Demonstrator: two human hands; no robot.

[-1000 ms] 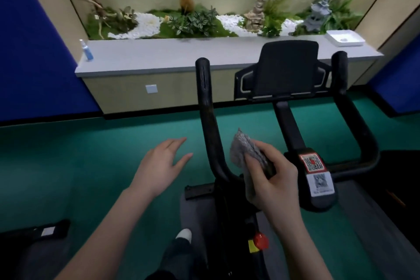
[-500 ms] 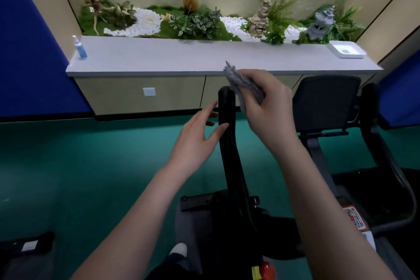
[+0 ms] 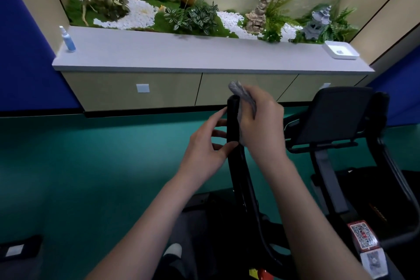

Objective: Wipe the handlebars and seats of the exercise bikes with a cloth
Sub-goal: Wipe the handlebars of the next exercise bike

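Right hand (image 3: pixel 261 125) grips the cloth (image 3: pixel 237 89) against the handlebar (image 3: pixel 233 120) tip; left hand (image 3: pixel 204 150) loosely clasps the handlebar.

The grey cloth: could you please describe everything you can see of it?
The grey cloth looks like soft, crumpled fabric. It is bunched in the right hand, whose fingers curl round it, and pressed against the side of the black handlebar near its upright tip. One crumpled end sticks up above the fingers; the rest is hidden.

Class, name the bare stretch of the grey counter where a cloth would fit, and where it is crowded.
Bare: counter between spray bottle and white tray. Crowded: planter bed behind; handlebar, between left hand and right hand.
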